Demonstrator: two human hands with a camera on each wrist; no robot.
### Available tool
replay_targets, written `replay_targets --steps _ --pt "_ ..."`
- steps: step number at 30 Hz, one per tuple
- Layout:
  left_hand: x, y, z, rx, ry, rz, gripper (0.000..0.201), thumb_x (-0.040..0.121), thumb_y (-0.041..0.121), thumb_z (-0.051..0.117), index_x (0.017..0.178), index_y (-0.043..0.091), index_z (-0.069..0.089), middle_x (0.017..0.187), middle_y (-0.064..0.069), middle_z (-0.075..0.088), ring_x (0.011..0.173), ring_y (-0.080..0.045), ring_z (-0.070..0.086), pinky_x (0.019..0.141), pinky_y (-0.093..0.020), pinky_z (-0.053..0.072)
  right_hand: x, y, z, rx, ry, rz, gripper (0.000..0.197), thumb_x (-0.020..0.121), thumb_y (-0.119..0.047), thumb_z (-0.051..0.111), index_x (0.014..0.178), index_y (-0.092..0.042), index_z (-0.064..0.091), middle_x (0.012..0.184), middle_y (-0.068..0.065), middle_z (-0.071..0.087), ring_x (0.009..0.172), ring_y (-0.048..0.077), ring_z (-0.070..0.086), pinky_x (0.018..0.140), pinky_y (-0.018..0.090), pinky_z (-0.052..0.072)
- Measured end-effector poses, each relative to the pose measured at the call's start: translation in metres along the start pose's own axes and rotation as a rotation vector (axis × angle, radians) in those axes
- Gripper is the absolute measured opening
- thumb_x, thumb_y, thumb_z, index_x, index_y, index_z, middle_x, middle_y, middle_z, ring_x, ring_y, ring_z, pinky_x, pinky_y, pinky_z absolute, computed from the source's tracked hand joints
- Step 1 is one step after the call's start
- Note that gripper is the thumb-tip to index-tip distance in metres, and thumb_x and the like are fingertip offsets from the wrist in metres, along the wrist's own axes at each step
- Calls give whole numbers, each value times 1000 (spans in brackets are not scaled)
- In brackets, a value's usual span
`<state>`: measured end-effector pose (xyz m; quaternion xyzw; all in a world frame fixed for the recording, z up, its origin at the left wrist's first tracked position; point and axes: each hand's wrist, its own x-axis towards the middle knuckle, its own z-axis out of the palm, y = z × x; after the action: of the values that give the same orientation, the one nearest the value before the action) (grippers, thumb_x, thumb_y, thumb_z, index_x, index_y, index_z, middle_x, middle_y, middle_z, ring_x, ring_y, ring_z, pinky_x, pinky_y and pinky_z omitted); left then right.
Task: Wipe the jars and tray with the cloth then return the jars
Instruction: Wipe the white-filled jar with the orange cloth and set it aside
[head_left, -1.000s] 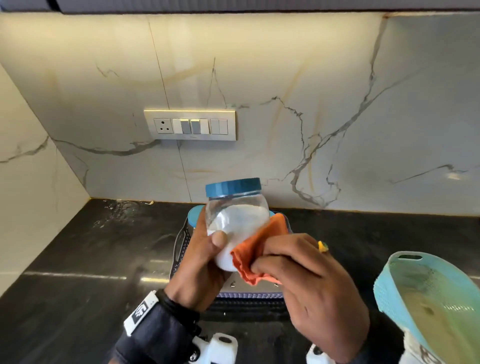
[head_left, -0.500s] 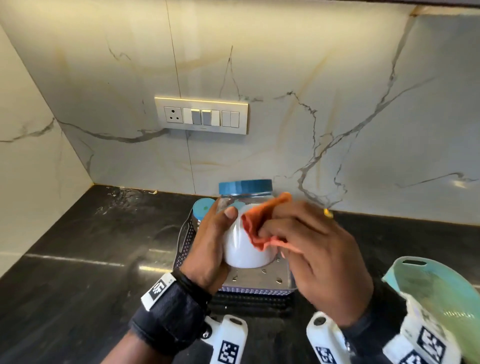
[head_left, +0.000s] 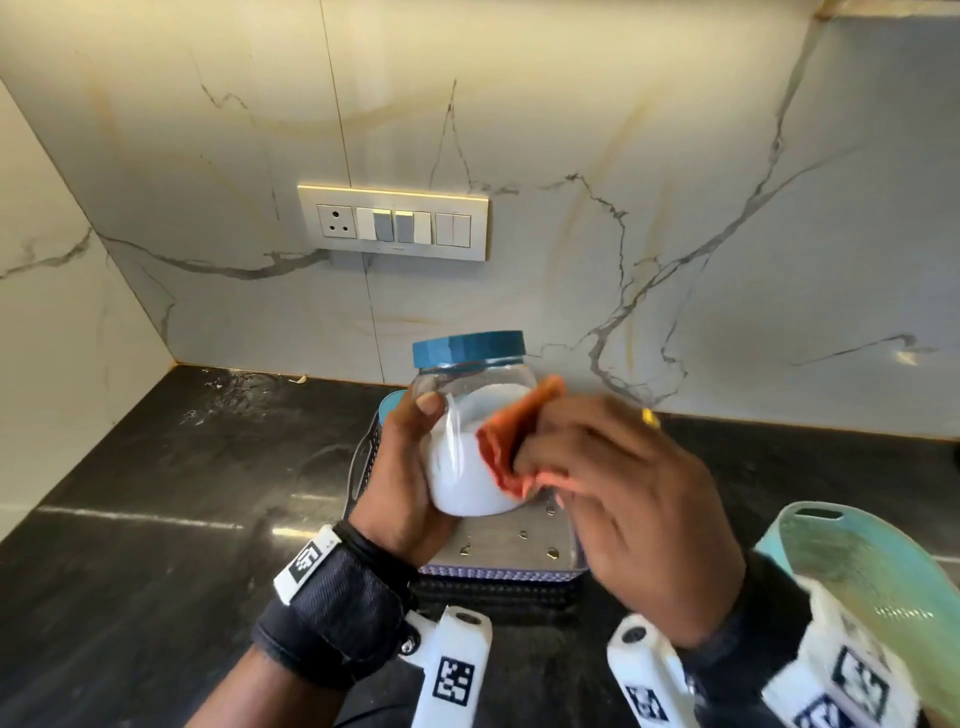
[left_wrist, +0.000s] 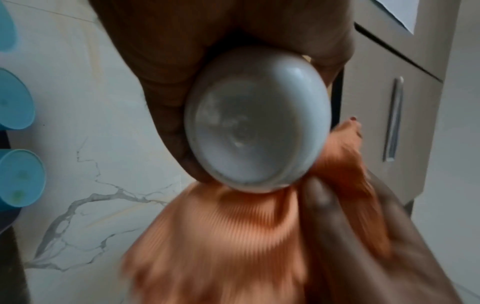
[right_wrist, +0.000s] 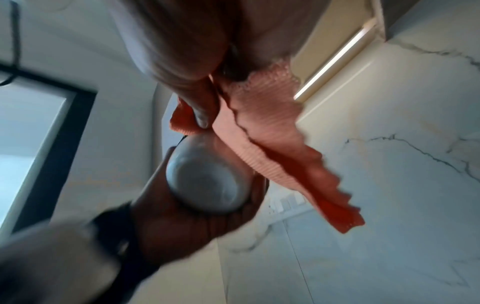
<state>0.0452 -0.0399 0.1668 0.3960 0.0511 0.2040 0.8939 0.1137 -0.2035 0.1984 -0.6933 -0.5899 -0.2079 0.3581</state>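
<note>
— Because the jar (head_left: 470, 431) has to be rubbed all the way round, I've got it lifted clear of the tray (head_left: 511, 551), left hand (head_left: 400, 483) wrapped about its left side with the thumb up on the clear shoulder under the blue lid (head_left: 468, 352). Fingers are curled round the body; the left wrist view shows the base sitting free below the palm.

— And the cloth?

— Bunched orange cloth (head_left: 511, 447) in my right hand (head_left: 618, 509), fingers and thumb closed on it, pressed against the jar's right side. That hand is blurred, so I'd judge it's mid-stroke, but I can't say which way.

— Why hold it above the tray and not over the bare counter?

— My guess: it goes back there, so the trip stays short. The tray sits on the black countertop (head_left: 156, 493) near the marble backsplash (head_left: 571, 156), and another blue-lidded jar (head_left: 390, 408) shows at its far left corner, behind my left hand.

— Anything in the way?

— A teal plastic strainer (head_left: 862, 587) near right, well apart from the tray. White powder fills about half the jar, so I keep it upright with the lid on.
</note>
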Motion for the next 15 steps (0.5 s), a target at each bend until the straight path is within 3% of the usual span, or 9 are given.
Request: replay_targets --steps 3,6,9,13,15 --pt "0 1 -7 18 17 2 91 42 56 89 115 6 67 107 -22 70 96 -33 68 77 -39 60 -22 -6 11 16 -34 -25 23 96 -6 52 94 -11 75 100 5 64 87 16 62 83 25 51" --pt "-4 -2 -3 16 -15 -24 94 42 55 90 115 3 65 101 -16 73 88 -27 72 69 -37 61 -1 3 3 2 58 30 22 93 -8 52 89 -9 74 98 6 64 91 10 59 89 15 45" --pt "-7 -10 6 36 1 -23 113 39 56 91 129 0 51 106 -18 70 89 -27 72 68 -38 60 31 19 -10 4 122 69 15 88 -7 57 91 -6 71 97 8 67 94 14 61 83 26 52" --pt "-7 -8 4 5 -47 -1 78 43 58 87 105 11 72 97 -12 75 87 -24 73 69 -36 61 15 10 -6 148 85 65 15 85 8 61 88 -3 71 98 8 64 97 17 62 86 28 49" --pt "-8 -3 2 2 -27 6 79 48 58 85 110 10 73 107 -16 73 97 -28 70 78 -38 59 -6 0 0 168 49 64 17 86 9 63 88 -5 73 99 7 63 98 19 62 86 28 48"
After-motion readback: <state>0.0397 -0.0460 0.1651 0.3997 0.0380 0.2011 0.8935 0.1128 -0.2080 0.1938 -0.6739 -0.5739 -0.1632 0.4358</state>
